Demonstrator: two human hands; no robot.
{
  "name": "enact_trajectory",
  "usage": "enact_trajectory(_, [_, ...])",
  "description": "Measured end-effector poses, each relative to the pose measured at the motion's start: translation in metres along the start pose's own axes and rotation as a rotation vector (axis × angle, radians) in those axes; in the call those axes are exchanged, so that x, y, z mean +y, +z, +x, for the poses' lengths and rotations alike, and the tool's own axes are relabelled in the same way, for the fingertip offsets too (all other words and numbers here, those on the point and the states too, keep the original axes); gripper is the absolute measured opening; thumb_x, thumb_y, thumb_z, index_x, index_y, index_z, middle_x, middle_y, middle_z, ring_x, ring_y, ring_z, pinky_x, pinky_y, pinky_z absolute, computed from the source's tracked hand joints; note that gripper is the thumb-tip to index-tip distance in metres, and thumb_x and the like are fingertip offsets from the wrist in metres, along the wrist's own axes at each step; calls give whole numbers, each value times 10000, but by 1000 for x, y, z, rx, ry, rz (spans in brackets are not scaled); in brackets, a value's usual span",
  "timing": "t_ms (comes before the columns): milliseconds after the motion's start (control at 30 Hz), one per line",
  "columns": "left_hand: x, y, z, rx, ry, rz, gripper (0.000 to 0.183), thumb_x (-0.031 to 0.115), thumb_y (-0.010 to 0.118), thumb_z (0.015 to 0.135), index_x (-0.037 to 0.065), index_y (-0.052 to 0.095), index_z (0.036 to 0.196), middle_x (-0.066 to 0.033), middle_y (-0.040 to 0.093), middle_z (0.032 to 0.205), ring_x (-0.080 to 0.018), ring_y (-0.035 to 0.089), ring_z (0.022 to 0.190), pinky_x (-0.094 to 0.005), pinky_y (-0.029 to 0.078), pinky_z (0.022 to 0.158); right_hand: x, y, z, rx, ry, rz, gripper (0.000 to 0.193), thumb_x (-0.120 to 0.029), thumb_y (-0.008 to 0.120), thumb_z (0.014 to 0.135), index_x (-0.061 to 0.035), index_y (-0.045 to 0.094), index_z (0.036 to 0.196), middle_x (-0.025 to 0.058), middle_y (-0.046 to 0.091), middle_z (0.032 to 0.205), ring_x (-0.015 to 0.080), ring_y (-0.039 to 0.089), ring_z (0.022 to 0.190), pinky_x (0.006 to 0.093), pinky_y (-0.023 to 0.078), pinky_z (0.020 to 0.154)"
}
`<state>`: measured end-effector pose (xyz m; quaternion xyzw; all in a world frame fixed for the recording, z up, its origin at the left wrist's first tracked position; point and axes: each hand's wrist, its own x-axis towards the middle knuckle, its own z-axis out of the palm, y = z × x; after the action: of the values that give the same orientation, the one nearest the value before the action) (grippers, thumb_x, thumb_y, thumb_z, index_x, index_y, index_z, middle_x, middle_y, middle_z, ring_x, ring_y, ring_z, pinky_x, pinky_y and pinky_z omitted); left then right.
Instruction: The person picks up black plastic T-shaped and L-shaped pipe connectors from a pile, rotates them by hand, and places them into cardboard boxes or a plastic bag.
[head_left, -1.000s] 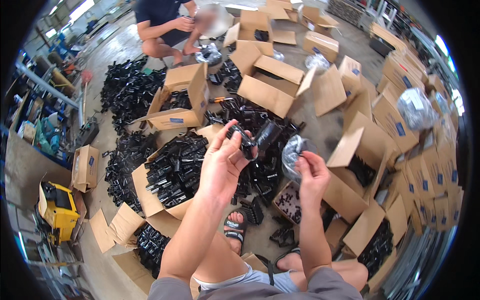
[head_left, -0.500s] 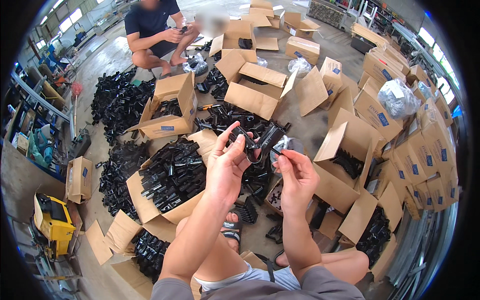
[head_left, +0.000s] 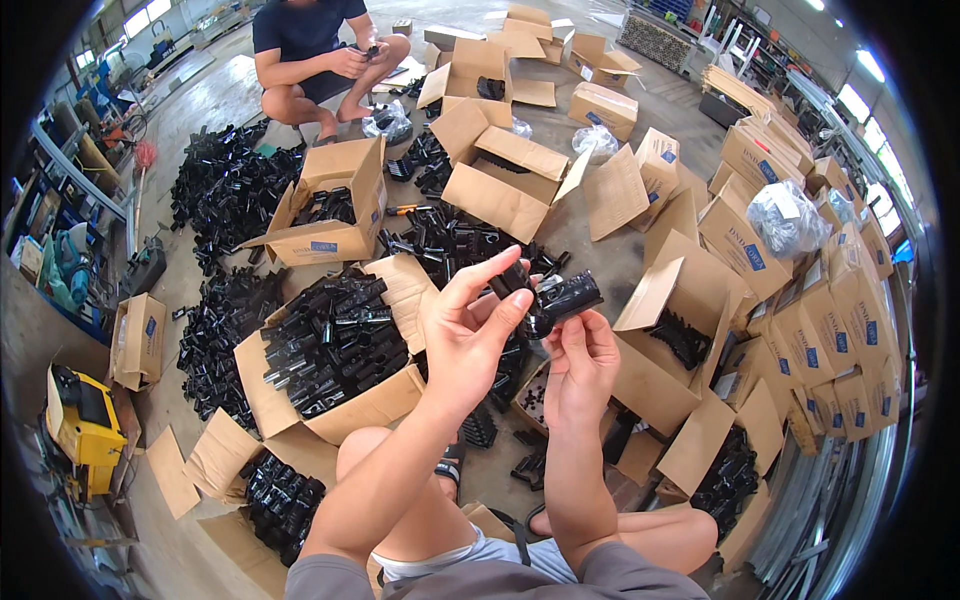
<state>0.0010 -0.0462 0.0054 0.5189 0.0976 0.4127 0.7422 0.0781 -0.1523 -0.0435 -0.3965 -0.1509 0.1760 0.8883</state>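
My left hand is closed on a black part with two tube-like arms, gripping it between thumb and fingers in front of me. Its wider cylindrical arm points right. Just below that arm, my right hand has thumb and fingertips pinched together against the part's underside. Whatever small piece may be in that pinch is hidden. Below and to the left of my hands, an opened cardboard box holds many similar black parts. More loose black parts lie on the floor beyond my hands.
Black parts are heaped on the floor at left. Open cardboard boxes surround me; stacked closed boxes stand at right. A yellow machine sits at far left. Across the floor, a squatting person holds a small dark item.
The black part has turned so its wider arm now points right. My right hand has moved from its side to underneath, against it. The view has shifted slightly.
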Motion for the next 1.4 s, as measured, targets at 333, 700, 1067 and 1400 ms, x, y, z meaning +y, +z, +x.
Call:
enact_trajectory(333, [-9,-2,-5,-125,135,-40,434,-85,683,919,1,613,1339,-187,655,1279,-290,688,1137,-356,598,923,-5,11,-11,43,-26,39,173,-148,665,1013,-25,615,1123,43,683,974,113,636,815,265,529,735])
enact_trajectory(700, [-2,-5,-5,-257,134,-82,434,-103,694,890,25,653,1303,-200,649,1269,-311,675,1167,-353,602,924,0,-7,-19,7,-406,-307,167,-148,633,1032,-13,620,1129,49,679,1054,104,626,888,256,503,796])
enact_trajectory(1067, [10,3,-6,-283,25,-199,571,-29,742,884,-3,550,1421,-202,658,1269,-276,665,1168,-358,576,963,0,-7,-30,-23,-203,13,222,-158,618,1039,-26,600,1216,58,675,1143,128,631,976,292,510,868])
enact_trajectory(1400, [8,-7,-2,-407,-127,-81,575,-21,750,878,-24,526,1407,-171,682,1220,-211,669,1146,-318,584,933,-3,-12,-44,-7,9,240,208,-155,689,990,-77,644,1177,57,694,1109,143,651,926,292,519,787])
